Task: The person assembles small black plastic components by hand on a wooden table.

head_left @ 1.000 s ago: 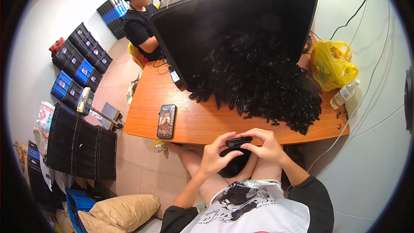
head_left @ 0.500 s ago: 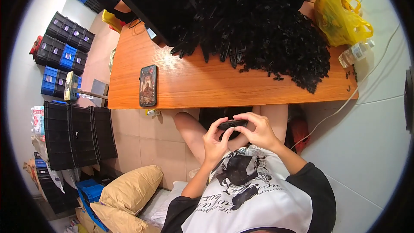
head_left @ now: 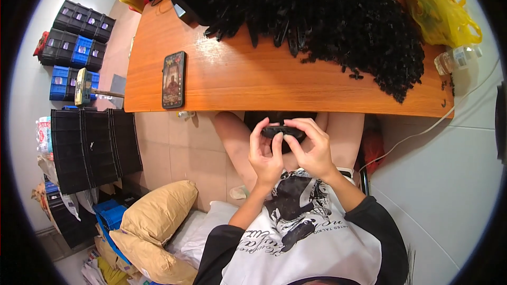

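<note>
Between my two hands, over my lap and just off the table's near edge, is a small, long black plastic part (head_left: 283,131). My left hand (head_left: 265,152) pinches its left end between thumb and fingers. At its right end, my right hand (head_left: 312,145) grips with the thumb pressed on the near side and fingers along the far side. What kind of part it is cannot be made out. A big heap of black plastic parts (head_left: 338,26) covers the far right of the wooden table (head_left: 227,87), longer pieces at its left and small ones toward the right.
A phone (head_left: 174,80) with its screen lit lies on the table's left. Beyond the right edge are a yellow plastic bag (head_left: 435,13) and a clear bottle (head_left: 458,59). Black crates (head_left: 79,150) stack at the left; tan sacks (head_left: 158,211) lie lower left. A white cable (head_left: 422,132) runs at right.
The view has shifted, so the table and heap sit higher in it. Both hands still hold the black part; the thumbs have moved closer together on its near side.
</note>
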